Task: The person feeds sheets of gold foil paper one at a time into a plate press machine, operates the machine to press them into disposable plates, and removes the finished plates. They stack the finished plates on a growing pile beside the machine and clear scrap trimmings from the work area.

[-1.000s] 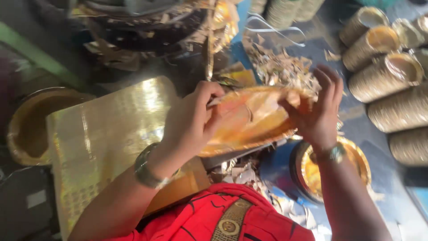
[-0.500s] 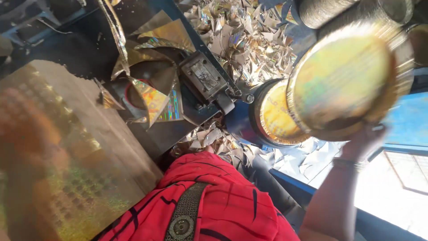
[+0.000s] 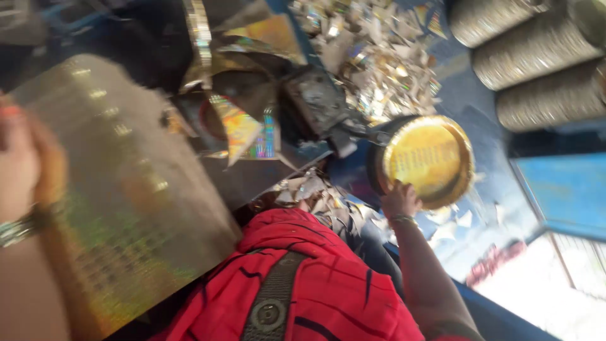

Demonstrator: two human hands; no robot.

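Observation:
My right hand (image 3: 400,200) rests on the lower rim of a round gold foil plate (image 3: 429,158), which lies on top of a dark stack at the right. My left hand (image 3: 22,158), blurred at the far left edge, lies on or grips the edge of a large shiny gold embossed sheet (image 3: 120,189). A bracelet circles each wrist. My red garment with a brown strap (image 3: 303,290) fills the bottom centre.
A dark metal press tool (image 3: 319,101) stands in the middle with holographic foil offcuts (image 3: 243,126) around it. Foil scraps (image 3: 372,63) are heaped behind it. Tall rolls of stacked plates (image 3: 543,63) lie at the upper right. A blue floor patch (image 3: 562,189) is at the right.
One second ago both hands held a gold plate over the sheet. My right hand then carried the plate right and has set it down on the stack; my left hand has moved to the sheet's left edge.

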